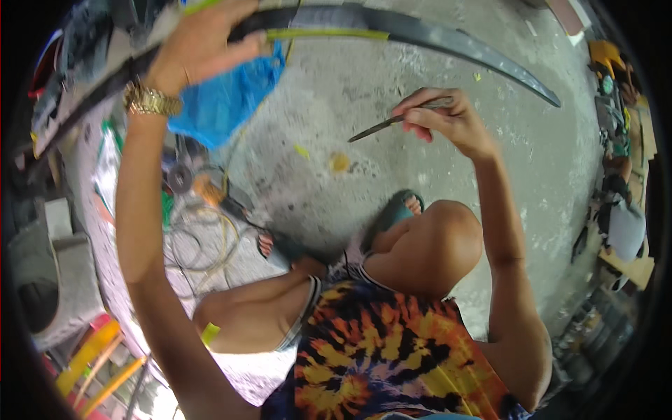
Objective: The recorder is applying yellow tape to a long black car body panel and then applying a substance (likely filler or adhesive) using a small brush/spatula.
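Note:
A long, curved black strip (420, 31), like a piece of trim, arches across the top of the view. Yellow-green tape (329, 33) runs along part of its lower edge. My left hand (210, 49), with a gold watch on the wrist, is at the strip's left half, the thumb below it and the fingers above; the hand is slightly blurred and the fingers reach the upper rim. In my right hand (441, 119) a slim, dark, pointed knife (378, 129) is held between thumb and fingers, its tip pointing left and down, apart from the strip.
A blue plastic bag (227, 105) lies on the concrete floor beneath my left hand. Left of my feet are coiled cables (210, 245) and what looks like an angle grinder (227, 199). Clutter lines the right side (623, 217); yellow handles or tubes (91, 357) are at lower left.

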`<state>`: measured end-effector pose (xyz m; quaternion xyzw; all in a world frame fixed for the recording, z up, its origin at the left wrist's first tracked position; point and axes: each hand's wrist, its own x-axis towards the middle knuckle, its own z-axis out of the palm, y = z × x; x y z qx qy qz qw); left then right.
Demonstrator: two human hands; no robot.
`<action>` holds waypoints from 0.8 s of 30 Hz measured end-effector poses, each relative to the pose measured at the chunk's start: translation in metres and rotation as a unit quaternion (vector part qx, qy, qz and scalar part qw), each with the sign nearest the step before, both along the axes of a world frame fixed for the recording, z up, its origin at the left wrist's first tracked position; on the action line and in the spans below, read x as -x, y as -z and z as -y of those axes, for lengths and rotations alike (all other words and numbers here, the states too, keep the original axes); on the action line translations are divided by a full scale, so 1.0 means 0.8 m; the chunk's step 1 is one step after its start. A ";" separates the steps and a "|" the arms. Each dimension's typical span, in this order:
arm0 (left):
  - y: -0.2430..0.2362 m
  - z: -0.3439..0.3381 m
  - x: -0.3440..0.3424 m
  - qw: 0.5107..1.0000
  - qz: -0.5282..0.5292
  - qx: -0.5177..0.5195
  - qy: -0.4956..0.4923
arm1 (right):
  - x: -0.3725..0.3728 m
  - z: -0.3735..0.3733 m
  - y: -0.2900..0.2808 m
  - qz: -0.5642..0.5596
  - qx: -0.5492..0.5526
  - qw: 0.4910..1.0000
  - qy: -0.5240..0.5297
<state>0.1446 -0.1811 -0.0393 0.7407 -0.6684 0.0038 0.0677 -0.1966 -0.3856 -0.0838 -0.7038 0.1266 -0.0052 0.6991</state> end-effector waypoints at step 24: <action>-0.021 0.010 0.031 0.995 -0.092 -0.026 0.006 | 0.060 -0.093 0.305 -0.157 -0.082 0.976 0.124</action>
